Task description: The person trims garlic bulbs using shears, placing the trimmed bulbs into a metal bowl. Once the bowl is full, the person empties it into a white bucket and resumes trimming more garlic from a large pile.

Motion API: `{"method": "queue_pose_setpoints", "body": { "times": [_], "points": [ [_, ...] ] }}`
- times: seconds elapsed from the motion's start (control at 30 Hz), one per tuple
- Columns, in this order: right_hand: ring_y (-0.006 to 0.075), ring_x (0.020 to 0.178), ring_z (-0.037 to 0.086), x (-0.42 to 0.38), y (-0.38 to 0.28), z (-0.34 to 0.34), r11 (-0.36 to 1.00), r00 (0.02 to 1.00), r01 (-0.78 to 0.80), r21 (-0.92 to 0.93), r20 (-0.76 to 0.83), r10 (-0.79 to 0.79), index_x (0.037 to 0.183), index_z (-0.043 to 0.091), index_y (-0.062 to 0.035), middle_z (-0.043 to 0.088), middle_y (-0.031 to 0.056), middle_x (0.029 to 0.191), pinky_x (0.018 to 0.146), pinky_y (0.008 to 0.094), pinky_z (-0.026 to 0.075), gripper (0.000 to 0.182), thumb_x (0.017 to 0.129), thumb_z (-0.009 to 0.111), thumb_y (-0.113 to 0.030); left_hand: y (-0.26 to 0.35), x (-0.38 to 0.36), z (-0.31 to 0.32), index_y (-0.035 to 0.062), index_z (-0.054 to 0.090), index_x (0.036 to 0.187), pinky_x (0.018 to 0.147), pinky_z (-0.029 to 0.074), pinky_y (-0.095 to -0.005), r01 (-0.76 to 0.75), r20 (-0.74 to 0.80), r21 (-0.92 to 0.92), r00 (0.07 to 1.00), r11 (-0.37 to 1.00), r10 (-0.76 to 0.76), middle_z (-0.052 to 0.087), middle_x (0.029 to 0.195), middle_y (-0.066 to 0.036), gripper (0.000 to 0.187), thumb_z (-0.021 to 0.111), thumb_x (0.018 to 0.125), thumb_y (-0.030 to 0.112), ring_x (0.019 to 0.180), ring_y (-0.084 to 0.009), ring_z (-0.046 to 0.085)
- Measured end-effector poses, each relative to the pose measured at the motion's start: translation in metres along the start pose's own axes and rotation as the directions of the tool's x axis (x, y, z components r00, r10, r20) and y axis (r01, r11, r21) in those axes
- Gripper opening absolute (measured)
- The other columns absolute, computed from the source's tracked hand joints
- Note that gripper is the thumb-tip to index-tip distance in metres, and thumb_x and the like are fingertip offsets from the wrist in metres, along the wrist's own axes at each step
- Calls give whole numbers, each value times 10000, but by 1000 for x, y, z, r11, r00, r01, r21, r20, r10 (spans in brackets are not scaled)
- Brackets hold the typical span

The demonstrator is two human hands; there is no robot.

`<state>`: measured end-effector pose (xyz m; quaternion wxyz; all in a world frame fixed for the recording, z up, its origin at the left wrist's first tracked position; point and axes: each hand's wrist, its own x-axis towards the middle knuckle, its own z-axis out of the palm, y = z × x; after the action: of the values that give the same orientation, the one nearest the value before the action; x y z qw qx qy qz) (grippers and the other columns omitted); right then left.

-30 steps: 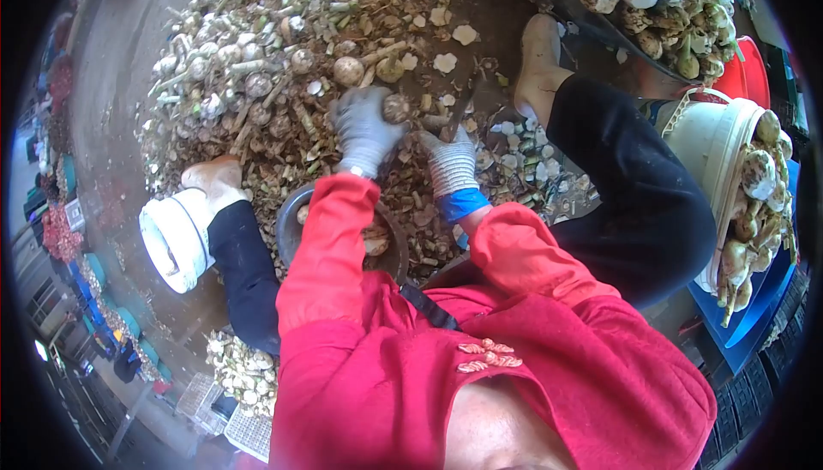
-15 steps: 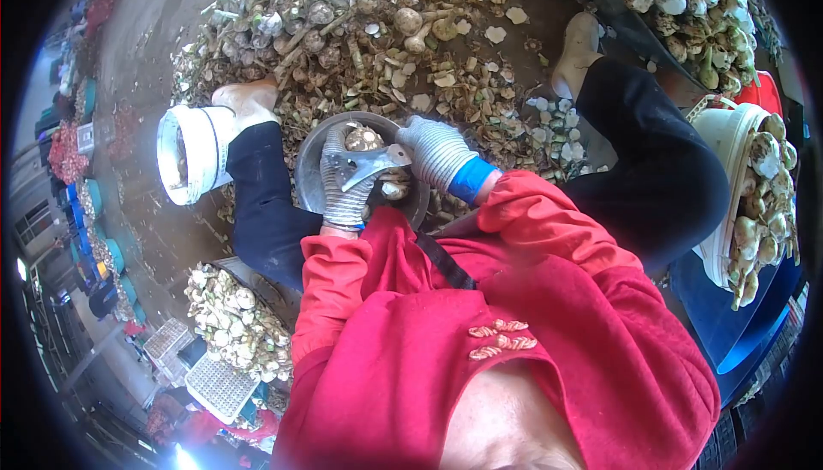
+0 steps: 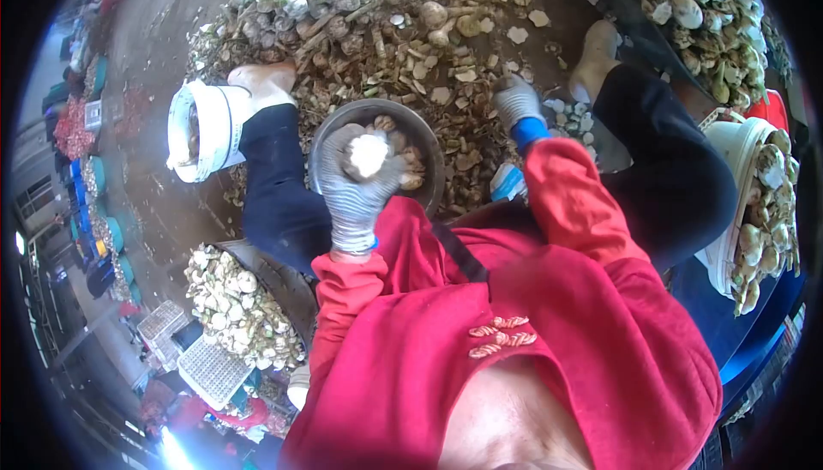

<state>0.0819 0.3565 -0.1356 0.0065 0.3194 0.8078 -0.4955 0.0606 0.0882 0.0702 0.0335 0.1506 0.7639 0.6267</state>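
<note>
My left hand (image 3: 353, 200), in a grey-white ribbed glove, is closed around a garlic bulb (image 3: 369, 156) whose pale cut face glares brightly upward. It is over a round metal bowl (image 3: 435, 148) between my legs, where several more garlic bulbs (image 3: 411, 165) lie. Away to the right, my gloved right hand (image 3: 516, 99) hovers over the scraps with its fingers curled in. Whatever it may hold is hidden; no blade shows there now.
Garlic with stems is heaped ahead (image 3: 334, 7), with trimmings (image 3: 463, 84) over the ground. A white bucket (image 3: 206, 131) stands by my left foot, and a garlic-filled bucket (image 3: 724, 187) is at right. Trimmed garlic (image 3: 240, 307) is piled at lower left. A blue-and-white object (image 3: 507, 183) lies near my lap.
My right hand has swung away from the bowl, outward to the right. The metal blade seen over the bulb is out of sight. The bulb in my left hand now shows a white cut face.
</note>
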Motion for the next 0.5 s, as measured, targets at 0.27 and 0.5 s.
{"method": "queue_pose_setpoints", "body": {
  "times": [0.27, 0.5],
  "points": [
    [363, 882, 579, -97, -123, 6, 945, 922, 305, 118, 211, -324, 947, 640, -76, 596, 183, 906, 767, 388, 482, 184, 787, 638, -166, -49, 25, 15, 30, 505, 1142, 856, 519, -447, 265, 93, -950, 746, 167, -660, 599, 1085, -150, 620, 710, 753, 467, 1001, -286, 591],
    [391, 884, 578, -82, -94, 25, 958, 921, 285, 28, 268, -282, 976, 622, -53, 604, 221, 936, 780, 407, 479, 218, 780, 574, -136, -17, 32, 54, 41, 553, 1065, 802, 554, -430, 219, 97, -968, 782, 125, -616, 626, 982, -115, 544, 712, 749, 456, 905, -264, 620]
  ]
}}
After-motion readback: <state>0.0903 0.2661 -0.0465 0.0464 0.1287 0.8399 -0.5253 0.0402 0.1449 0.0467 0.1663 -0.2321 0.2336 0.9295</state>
